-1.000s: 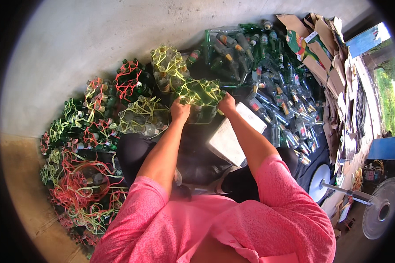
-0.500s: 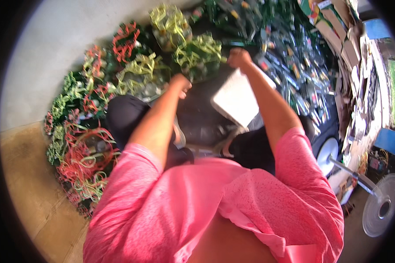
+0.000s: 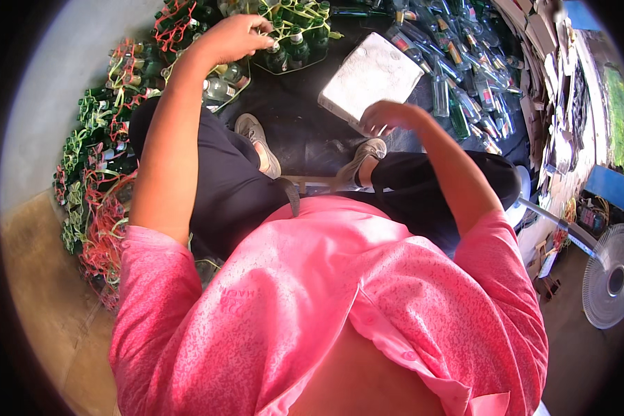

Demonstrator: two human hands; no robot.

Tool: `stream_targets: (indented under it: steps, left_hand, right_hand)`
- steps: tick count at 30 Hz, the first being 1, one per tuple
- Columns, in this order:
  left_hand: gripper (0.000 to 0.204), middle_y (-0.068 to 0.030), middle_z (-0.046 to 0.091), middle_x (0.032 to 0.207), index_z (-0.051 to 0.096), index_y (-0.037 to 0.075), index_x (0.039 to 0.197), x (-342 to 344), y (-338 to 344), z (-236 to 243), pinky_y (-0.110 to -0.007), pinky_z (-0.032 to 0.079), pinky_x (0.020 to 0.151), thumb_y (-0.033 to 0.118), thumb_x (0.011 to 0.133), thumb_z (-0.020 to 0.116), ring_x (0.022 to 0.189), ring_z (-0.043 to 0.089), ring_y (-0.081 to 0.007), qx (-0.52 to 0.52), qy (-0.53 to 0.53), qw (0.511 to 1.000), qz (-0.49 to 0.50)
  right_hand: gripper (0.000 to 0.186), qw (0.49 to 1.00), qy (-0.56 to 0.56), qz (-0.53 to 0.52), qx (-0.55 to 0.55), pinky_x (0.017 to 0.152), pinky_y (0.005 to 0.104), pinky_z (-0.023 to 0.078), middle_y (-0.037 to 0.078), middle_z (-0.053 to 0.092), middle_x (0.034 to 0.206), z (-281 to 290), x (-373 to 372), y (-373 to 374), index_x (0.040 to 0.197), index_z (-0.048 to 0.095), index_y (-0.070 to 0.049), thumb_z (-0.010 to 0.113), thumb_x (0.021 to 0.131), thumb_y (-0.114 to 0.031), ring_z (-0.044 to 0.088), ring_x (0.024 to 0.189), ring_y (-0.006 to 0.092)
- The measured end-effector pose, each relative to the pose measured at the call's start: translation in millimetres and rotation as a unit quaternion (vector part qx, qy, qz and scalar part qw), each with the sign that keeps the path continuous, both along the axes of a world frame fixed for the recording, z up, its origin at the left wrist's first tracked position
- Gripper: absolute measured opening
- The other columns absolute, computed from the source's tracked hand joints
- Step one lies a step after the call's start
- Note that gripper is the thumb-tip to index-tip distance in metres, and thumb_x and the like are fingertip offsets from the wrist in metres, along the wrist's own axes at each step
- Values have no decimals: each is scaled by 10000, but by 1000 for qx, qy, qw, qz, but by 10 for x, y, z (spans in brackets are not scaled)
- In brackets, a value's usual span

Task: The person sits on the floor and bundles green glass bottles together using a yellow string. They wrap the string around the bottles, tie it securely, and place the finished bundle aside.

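My left hand [image 3: 239, 38] reaches out at the upper left with its fingers apart and slightly bent. Its fingertips are at the near left side of a bundle of green glass bottles [image 3: 298, 50] tied with yellow-green strips; whether they touch is unclear. Nothing shows in that hand. Over the near corner of a white, block-like slab [image 3: 371, 73], my right hand [image 3: 388, 116] hangs with loosely bent, parted fingers. It is a little blurred and appears to hold nothing. More bottles [image 3: 220, 89] in strips lie under and beside my left wrist.
Many loose glass bottles [image 3: 457, 69] are heaped at the right on dark sheeting [image 3: 291, 125]. Flattened cardboard [image 3: 544, 90] is stacked beyond them. Bottle bundles with red and green strips [image 3: 104, 180] line the left wall. A fan [image 3: 611, 277] stands at the far right.
My left hand has moved up and left, and its fingers have spread. My right hand has come back toward me, away from the tied bundle. The view has shifted slightly.
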State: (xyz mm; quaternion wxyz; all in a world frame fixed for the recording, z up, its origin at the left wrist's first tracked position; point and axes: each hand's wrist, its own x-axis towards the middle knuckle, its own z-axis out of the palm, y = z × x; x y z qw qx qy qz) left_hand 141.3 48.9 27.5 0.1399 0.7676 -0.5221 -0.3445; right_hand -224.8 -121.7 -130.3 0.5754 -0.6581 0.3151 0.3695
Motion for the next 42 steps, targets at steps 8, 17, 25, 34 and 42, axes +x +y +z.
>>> stream_targets:
  steps: [8,17,25,34,42]
  left_hand:
    - [388,-168,743,1068,666,38,1267,-64,-38,-61,-378,536,884,241,938,693,974,708,-273,-47,-83,993,-72]
    - [374,-170,737,1050,659,43,1276,53,54,-131,-401,532,874,219,946,678,974,705,-294,-51,-90,994,-33]
    - [380,-174,737,1086,659,51,1284,48,57,-26,-401,534,893,223,947,678,998,707,-295,-35,-80,996,-22]
    - [364,-176,735,1105,693,87,1240,-29,18,-3,-415,537,916,262,921,707,1046,698,-317,-36,-103,993,-37]
    - [409,-181,727,1170,705,130,1255,-237,-204,114,-443,530,968,293,881,722,1105,683,-374,-23,-114,990,-75]
  right_hand:
    - [257,903,21,380,-198,766,419,578,134,766,1014,-1502,-596,476,1079,776,-70,637,876,-143,735,880,285]
    - [310,925,257,262,-98,812,412,587,146,750,1153,-1009,-273,451,1178,778,-148,680,895,-227,711,973,252]
    - [274,918,5,362,-164,746,392,583,150,764,1058,-931,-452,659,1077,792,-96,671,855,-199,729,907,254]
    - [293,924,37,334,-179,727,379,550,176,760,988,-551,-357,845,951,795,-54,713,823,-304,719,838,276]
    - [366,854,142,484,-123,685,398,574,175,763,927,-296,-22,990,877,783,-11,795,647,-295,744,808,253]
